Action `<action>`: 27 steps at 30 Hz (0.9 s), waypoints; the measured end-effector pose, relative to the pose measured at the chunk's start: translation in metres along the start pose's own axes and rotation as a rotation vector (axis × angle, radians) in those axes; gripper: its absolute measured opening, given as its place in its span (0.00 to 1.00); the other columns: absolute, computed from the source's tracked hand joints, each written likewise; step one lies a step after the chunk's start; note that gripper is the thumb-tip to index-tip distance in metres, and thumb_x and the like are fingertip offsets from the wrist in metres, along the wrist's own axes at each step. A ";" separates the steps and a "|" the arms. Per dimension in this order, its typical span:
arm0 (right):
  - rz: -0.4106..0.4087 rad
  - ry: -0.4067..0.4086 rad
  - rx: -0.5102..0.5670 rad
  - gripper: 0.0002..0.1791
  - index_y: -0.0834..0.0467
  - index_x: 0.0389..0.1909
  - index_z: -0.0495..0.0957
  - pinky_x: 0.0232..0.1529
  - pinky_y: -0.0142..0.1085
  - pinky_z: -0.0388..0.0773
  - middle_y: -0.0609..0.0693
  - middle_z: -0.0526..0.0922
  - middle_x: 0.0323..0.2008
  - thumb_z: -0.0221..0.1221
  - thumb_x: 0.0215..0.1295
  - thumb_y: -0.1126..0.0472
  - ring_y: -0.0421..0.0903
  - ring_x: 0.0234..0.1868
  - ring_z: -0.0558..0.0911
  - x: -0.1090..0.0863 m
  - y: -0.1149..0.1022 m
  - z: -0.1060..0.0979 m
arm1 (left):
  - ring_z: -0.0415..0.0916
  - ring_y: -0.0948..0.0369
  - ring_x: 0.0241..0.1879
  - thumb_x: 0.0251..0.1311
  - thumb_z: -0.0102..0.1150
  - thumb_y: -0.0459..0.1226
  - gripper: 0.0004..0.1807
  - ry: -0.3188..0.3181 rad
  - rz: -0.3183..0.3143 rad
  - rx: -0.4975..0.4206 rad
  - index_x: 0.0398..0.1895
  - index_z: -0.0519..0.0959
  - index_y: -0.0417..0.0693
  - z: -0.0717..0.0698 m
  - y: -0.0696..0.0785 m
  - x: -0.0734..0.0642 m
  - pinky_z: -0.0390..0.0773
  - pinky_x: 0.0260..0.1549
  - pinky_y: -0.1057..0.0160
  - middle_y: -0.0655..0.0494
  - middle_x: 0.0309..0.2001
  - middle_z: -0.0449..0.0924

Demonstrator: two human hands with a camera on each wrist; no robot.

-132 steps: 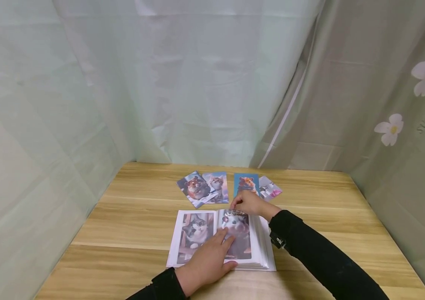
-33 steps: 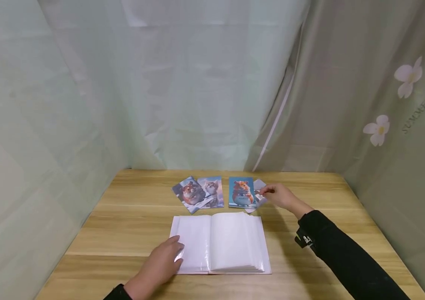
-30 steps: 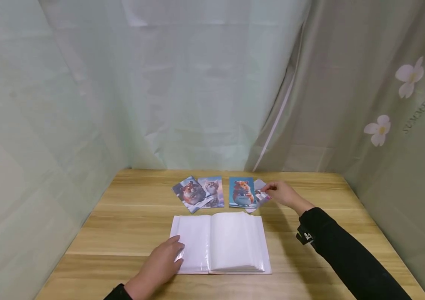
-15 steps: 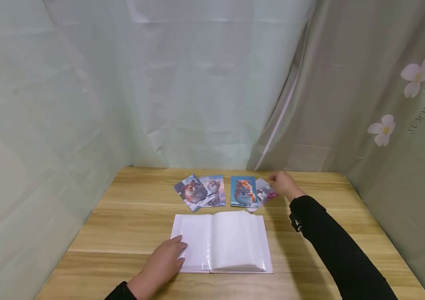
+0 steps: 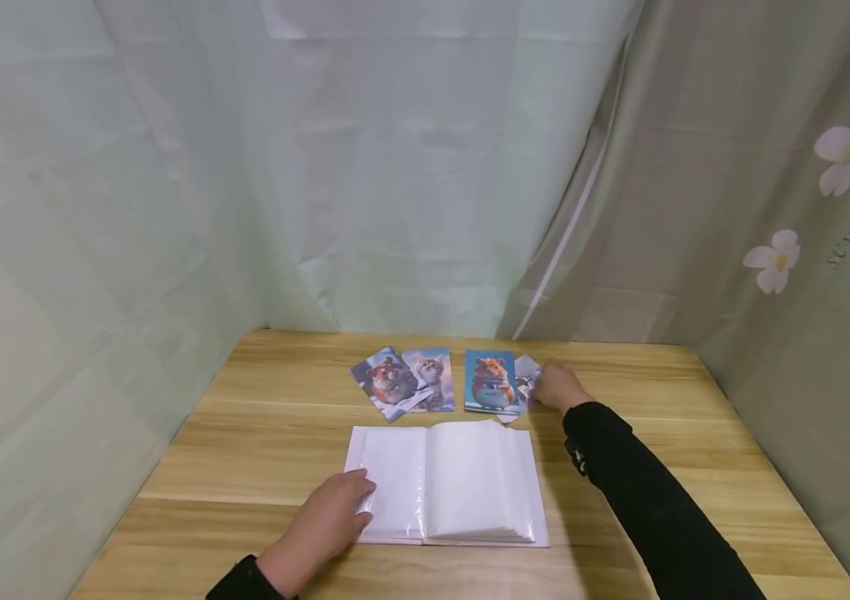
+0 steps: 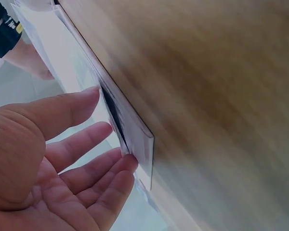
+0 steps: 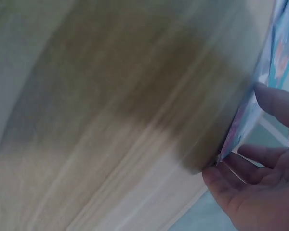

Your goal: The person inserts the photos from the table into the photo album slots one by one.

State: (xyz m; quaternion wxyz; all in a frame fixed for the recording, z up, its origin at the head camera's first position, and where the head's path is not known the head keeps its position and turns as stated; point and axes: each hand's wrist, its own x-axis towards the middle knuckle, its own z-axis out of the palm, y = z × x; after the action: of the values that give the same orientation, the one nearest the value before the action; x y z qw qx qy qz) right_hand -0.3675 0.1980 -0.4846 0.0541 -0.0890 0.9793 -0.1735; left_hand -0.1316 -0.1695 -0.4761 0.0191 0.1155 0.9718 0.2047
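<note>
A white photo album lies spread on the table, showing blank white pages. My left hand rests on its left edge; in the left wrist view the relaxed fingers touch the page edge. At the back right, my right hand holds the right side of a pale photo card. In the right wrist view its thumb is on one edge of that photo card, the fingers at a corner. A blue hamster card partly covers the pale one.
Left of the blue card, a hamster photo overlaps a kitten photo. The wooden table ends at pale curtains behind and on both sides.
Earlier, the album showed a cat picture and a white animal picture; now its pages are blank. My right hand went to the pale card, then from its upper corner down its right side.
</note>
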 end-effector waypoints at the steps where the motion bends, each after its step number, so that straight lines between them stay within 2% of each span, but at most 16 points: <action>1: -0.003 0.006 -0.007 0.12 0.67 0.30 0.78 0.43 0.47 0.74 0.57 0.78 0.33 0.65 0.59 0.61 0.53 0.34 0.73 0.000 -0.001 0.001 | 0.76 0.41 0.57 0.52 0.74 0.33 0.18 -0.001 -0.002 0.001 0.46 0.83 0.36 0.000 0.000 0.000 0.73 0.59 0.42 0.37 0.54 0.80; 5: -0.017 0.051 -0.026 0.14 0.70 0.33 0.79 0.48 0.50 0.74 0.60 0.80 0.34 0.67 0.59 0.61 0.56 0.38 0.75 -0.002 -0.005 0.003 | 0.75 0.40 0.56 0.51 0.74 0.32 0.19 0.007 0.012 0.017 0.47 0.83 0.36 -0.001 0.001 0.000 0.73 0.58 0.42 0.37 0.53 0.80; 10: 0.023 0.104 0.032 0.21 0.74 0.43 0.79 0.54 0.54 0.70 0.65 0.79 0.40 0.71 0.54 0.63 0.61 0.47 0.72 -0.004 -0.005 0.005 | 0.74 0.40 0.55 0.53 0.73 0.33 0.21 0.001 0.035 0.048 0.50 0.82 0.35 0.002 0.003 0.002 0.73 0.58 0.42 0.36 0.54 0.78; 16: 0.048 0.154 0.095 0.28 0.76 0.49 0.76 0.51 0.53 0.73 0.67 0.74 0.43 0.72 0.51 0.65 0.61 0.44 0.72 -0.005 -0.002 0.004 | 0.70 0.38 0.61 0.55 0.71 0.31 0.22 0.009 0.102 0.055 0.53 0.80 0.34 0.006 0.005 0.003 0.71 0.61 0.42 0.31 0.60 0.73; 20: 0.059 0.154 0.141 0.26 0.77 0.52 0.75 0.52 0.53 0.76 0.69 0.76 0.46 0.70 0.54 0.69 0.61 0.44 0.75 -0.009 -0.005 0.001 | 0.67 0.34 0.64 0.55 0.68 0.28 0.22 -0.009 0.133 0.034 0.55 0.79 0.33 0.006 0.007 0.002 0.68 0.63 0.40 0.28 0.63 0.69; 24: 0.097 0.173 0.215 0.21 0.74 0.53 0.77 0.53 0.53 0.77 0.69 0.81 0.50 0.64 0.56 0.75 0.61 0.46 0.78 -0.014 -0.007 -0.003 | 0.65 0.33 0.65 0.58 0.66 0.27 0.22 -0.047 0.132 0.020 0.57 0.78 0.32 0.005 0.010 0.002 0.67 0.63 0.39 0.27 0.64 0.68; 27: 0.113 0.213 0.270 0.17 0.72 0.49 0.81 0.46 0.49 0.78 0.67 0.83 0.47 0.59 0.56 0.75 0.59 0.41 0.78 -0.016 -0.008 -0.009 | 0.65 0.33 0.65 0.59 0.64 0.27 0.22 -0.069 0.125 0.012 0.58 0.77 0.32 0.005 0.011 0.003 0.67 0.63 0.39 0.26 0.65 0.67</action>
State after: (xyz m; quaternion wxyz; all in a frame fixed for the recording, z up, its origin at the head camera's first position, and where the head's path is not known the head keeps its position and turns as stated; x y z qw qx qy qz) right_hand -0.3516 0.1969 -0.4726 -0.0286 -0.0070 0.9508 -0.3085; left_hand -0.1313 -0.1573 -0.4762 0.0392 0.1830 0.9627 0.1955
